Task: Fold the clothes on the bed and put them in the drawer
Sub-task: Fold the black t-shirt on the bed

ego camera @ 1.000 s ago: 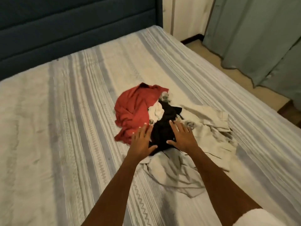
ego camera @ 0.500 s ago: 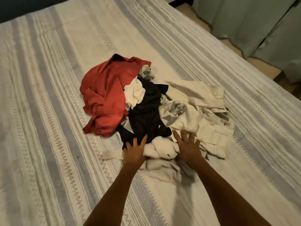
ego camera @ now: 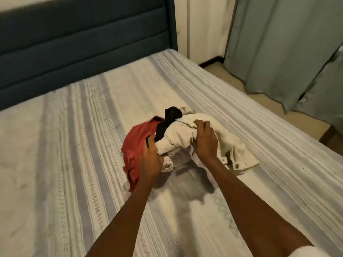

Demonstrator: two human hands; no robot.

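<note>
1. The bed, under a grey-and-white striped cover, carries one bunched pile of clothes near its middle, in front of the dark blue headboard
2. In the pile a red garment lies on the left, a black garment sits on top at the back, and a cream garment spreads to the right
3. The left hand has its fingers curled round the cream cloth at the pile's near left edge, beside the red garment
4. The right hand grips the cream garment from above, fingers bent into the cloth
5. No writing or label can be read; the picture is motion-blurred
</note>
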